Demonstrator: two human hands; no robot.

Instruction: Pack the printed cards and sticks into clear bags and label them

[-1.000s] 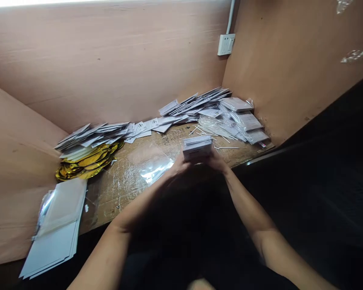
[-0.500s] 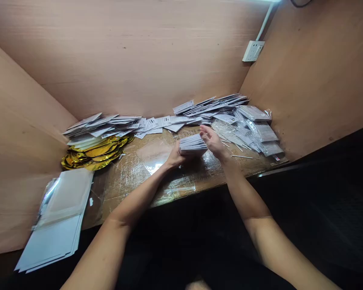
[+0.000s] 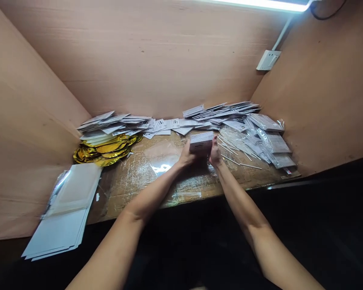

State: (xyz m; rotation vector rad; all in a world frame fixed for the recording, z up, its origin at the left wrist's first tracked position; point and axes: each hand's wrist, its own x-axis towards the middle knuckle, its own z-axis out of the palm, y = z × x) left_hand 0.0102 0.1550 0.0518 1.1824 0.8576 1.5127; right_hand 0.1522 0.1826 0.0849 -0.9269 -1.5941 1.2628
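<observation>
A stack of flat white cards [image 3: 201, 141] is held up over the middle of the table, its layered edges on top and dark print on the side toward me. My left hand [image 3: 186, 154] is closed around the stack's left side. Against the right side lies my right hand [image 3: 215, 153], fingers upright and together, so the stack sits between both hands. Part of each hand's grip is hidden by the cards. Beneath and left of them, clear plastic sleeves [image 3: 165, 155] lie on the cardboard-covered table [image 3: 130, 181].
Along the back wall lie loose labelled cards [image 3: 224, 112] and another heap [image 3: 115, 123]. Gold foil pieces [image 3: 109, 149] and white sheets [image 3: 57, 229] are at the left. White sticks [image 3: 249, 166] and bagged packs [image 3: 275, 143] lie right. A socket [image 3: 268, 60] is on the wall.
My right hand has come in from beside the stack and now presses its side. The stack is tilted so its printed face shows more. The whole view has shifted slightly.
</observation>
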